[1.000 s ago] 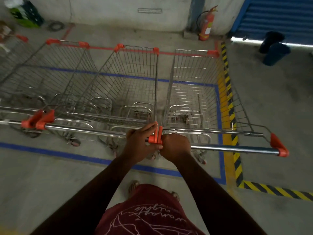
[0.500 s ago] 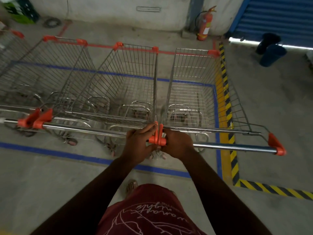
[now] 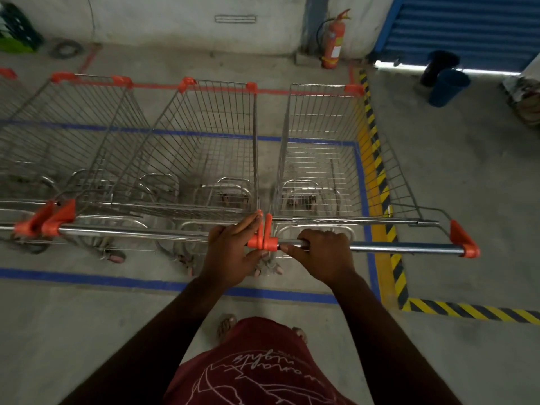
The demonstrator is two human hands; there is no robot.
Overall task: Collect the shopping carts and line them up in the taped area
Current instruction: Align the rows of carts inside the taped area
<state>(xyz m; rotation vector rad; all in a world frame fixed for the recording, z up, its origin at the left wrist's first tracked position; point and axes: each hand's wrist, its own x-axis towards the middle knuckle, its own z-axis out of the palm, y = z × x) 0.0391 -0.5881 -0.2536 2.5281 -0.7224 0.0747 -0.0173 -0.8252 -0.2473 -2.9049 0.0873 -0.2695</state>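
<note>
Several wire shopping carts with orange corner caps stand side by side inside a rectangle of blue floor tape (image 3: pixel 87 278). The rightmost cart (image 3: pixel 321 159) has its chrome handle bar (image 3: pixel 394 247) in front of me. My right hand (image 3: pixel 324 255) grips that bar near its left orange end cap. My left hand (image 3: pixel 233 252) holds the right end of the middle cart's handle (image 3: pixel 131 233), fingers stretched along the orange caps where the two handles meet. The middle cart (image 3: pixel 204 147) and the left cart (image 3: pixel 73 135) stand close together.
A yellow-and-black hazard stripe (image 3: pixel 377 171) runs along the right of the taped area and turns right at the front. A red fire extinguisher (image 3: pixel 333 42) stands at the back wall. Dark blue bins (image 3: pixel 447 83) sit by a blue shutter (image 3: pixel 467 27). Red tape (image 3: pixel 274 90) marks the far floor.
My right hand has slid a little to the right along the rightmost cart's bar, away from the orange caps. The carts have barely shifted.
</note>
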